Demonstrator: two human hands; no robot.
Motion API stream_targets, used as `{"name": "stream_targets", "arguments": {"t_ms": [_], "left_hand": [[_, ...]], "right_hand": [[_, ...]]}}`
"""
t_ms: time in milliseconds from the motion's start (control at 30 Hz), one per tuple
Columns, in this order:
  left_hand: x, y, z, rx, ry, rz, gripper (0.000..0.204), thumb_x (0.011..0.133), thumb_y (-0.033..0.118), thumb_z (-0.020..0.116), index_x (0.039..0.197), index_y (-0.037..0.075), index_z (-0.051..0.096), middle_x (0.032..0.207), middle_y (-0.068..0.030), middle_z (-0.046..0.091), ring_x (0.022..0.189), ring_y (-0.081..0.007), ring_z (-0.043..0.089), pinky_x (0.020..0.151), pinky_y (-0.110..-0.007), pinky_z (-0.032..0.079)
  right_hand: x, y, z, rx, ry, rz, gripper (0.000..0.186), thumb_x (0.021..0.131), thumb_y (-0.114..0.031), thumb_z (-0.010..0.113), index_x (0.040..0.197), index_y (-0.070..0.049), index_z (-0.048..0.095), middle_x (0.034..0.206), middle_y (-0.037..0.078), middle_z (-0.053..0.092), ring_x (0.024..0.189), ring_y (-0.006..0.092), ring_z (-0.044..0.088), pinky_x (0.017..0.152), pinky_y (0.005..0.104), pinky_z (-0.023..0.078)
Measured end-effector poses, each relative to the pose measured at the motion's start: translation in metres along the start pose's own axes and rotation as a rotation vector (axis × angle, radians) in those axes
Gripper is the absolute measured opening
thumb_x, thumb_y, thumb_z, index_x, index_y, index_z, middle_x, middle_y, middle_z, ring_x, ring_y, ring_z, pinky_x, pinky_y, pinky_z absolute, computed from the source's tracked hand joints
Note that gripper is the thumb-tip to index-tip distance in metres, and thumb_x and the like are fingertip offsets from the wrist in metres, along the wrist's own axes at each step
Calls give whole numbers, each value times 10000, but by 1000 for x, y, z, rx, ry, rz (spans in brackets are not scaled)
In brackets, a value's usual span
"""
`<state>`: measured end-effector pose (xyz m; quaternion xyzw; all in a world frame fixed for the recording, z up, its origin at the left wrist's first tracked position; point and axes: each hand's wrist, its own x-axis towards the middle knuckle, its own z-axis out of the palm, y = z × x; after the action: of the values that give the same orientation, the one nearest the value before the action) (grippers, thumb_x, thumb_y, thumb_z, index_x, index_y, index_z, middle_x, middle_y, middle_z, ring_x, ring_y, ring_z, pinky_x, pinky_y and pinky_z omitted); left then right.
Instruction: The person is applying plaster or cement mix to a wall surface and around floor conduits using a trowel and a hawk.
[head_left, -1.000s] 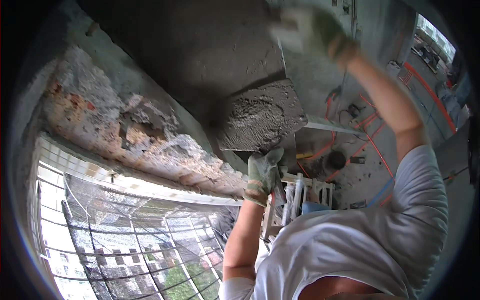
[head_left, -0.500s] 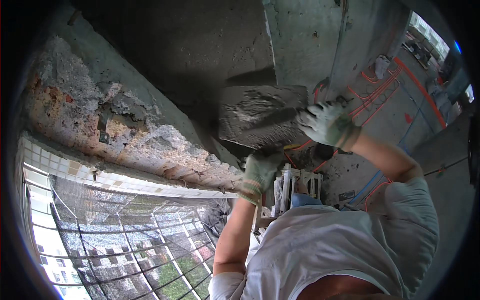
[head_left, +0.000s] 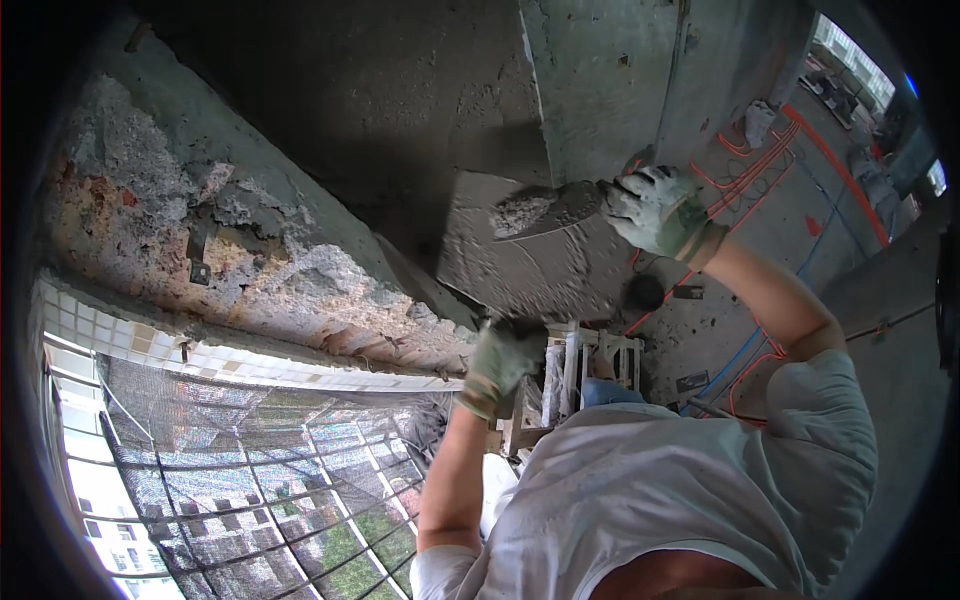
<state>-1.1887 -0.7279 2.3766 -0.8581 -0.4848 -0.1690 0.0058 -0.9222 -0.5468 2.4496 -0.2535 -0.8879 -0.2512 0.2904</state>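
Note:
My left hand (head_left: pixel 503 362), in a pale glove with green, is closed at the near edge of a square plasterer's hawk (head_left: pixel 490 265). Its grip is partly hidden beneath the board. Wet grey mortar coats the hawk's face. My gloved right hand (head_left: pixel 655 212) has its fingers wrapped round the handle end of a trowel (head_left: pixel 578 205). The trowel blade lies over the upper part of the hawk, with a lump of mortar (head_left: pixel 522 213) along it. Beyond the hawk rises a wall (head_left: pixel 400 110) with dark, wet-looking mortar on it.
To the left runs a broken concrete and brick ledge (head_left: pixel 270 260) above a window opening with netting (head_left: pixel 270 450) and bars. Orange hoses (head_left: pixel 760 200) and a blue line cross the floor at right. A white frame (head_left: pixel 572 370) stands below the hawk.
The trowel has come up into view over the hawk with mortar on its blade. The mound on the hawk has been scraped flatter, and the hawk has turned slightly. My left hand shifted slightly down.

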Motion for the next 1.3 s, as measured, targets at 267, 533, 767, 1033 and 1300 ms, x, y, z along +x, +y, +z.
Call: {"name": "stream_targets", "arguments": {"t_ms": [267, 533, 767, 1033, 1300], "left_hand": [[30, -11, -8, -1431, 131, -999, 99, 816, 122, 662, 872, 56, 615, 663, -34, 602, 551, -151, 588, 483, -283, 449], [0, -19, -113, 24, -165, -285, 270, 749, 212, 598, 980, 127, 710, 982, -107, 693, 937, -284, 645, 874, -418, 481], [13, 69, -164, 17, 14, -642, 392, 837, 458, 594, 931, 94, 707, 836, -210, 680, 812, -413, 659, 723, -489, 541], [18, 84, -148, -654, 62, -783, 167, 853, 223, 649, 955, 103, 705, 780, -118, 676, 700, -219, 666, 643, -384, 523], [7, 97, -146, 35, 15, -319, 356, 752, 129, 676, 1107, 158, 681, 814, -117, 678, 682, -293, 649, 616, -389, 516]], "right_hand": [[32, -47, 9, 490, 93, 273, 224, 735, -250, 739, 885, -85, 724, 798, 87, 703, 742, 302, 683, 676, 412, 555], [79, 20, -85, 33, 58, -212, 297, 741, -431, 665, 881, -172, 701, 889, 50, 643, 821, 253, 597, 688, 410, 485], [127, 38, -174, -51, 568, -55, 351, 716, -353, 699, 1020, -178, 682, 1021, 42, 610, 918, 228, 548, 698, 424, 450], [349, 34, -289, 484, 973, -39, 234, 834, -291, 672, 981, -111, 688, 884, 98, 665, 755, 236, 641, 631, 380, 542], [518, 57, -370, 1002, 216, 203, 401, 902, -387, 545, 1051, -29, 646, 927, 136, 674, 883, 276, 665, 677, 416, 543]]}}
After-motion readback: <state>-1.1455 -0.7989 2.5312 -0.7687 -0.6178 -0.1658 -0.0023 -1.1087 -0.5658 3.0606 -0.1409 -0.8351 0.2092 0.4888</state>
